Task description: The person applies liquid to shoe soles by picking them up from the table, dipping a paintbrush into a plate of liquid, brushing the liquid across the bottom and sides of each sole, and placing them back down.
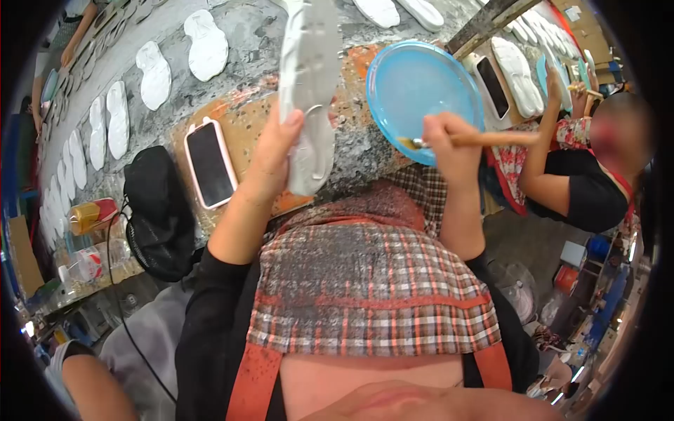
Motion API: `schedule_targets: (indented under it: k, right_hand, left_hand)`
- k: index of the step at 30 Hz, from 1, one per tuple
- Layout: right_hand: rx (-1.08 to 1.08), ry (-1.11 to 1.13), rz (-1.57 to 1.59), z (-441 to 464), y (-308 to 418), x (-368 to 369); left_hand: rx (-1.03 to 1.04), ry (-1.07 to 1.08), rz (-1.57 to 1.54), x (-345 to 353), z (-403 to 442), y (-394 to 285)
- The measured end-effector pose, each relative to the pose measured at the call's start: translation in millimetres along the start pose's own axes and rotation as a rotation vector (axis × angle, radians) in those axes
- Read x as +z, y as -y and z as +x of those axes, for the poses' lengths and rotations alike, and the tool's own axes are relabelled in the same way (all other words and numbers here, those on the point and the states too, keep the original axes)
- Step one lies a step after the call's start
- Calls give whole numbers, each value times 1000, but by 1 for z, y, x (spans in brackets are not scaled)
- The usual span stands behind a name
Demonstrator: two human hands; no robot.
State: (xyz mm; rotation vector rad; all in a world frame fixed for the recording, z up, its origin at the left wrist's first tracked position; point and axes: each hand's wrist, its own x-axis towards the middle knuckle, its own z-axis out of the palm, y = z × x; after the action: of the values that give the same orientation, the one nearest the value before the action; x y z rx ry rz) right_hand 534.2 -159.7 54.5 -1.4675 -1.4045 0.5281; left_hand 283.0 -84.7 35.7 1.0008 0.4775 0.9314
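My left hand (275,151) is closed round the edge of a grey-white shoe sole (312,133), which stands on edge above the worktable. In my right hand (453,144) is a brush with a wooden handle (495,139). The brush's bristle end is over the near rim of a round light-blue dish (421,84) with pale, cloudy contents. Left of my left hand, a phone in a pink case (210,163) lies on a brown board (242,133).
White soles (154,76) lie in rows on the stained table (260,42). A black cap (158,210), a bottle (93,215) and a cable are at the left. A metal post (484,27) stands behind the dish. A co-worker (583,182) works at the right, near another phone (492,88).
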Motion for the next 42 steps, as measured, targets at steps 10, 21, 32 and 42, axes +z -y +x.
schedule_targets:
  k: [10,21,32,42]
  right_hand:
    - [-753,-22,-14,46,81,-12]
    - [-597,-133,-159,39,104,-12]
    - [-605,-148,-120,35,82,-12]
    - [-765,-155,-312,24,63,-15]
  left_hand:
    - [116,97,434,29,-5,15]
    - [479,123,764,32,9,16]
    - [387,78,900,60,2,-9]
    - [409,2,949,70,5,-9]
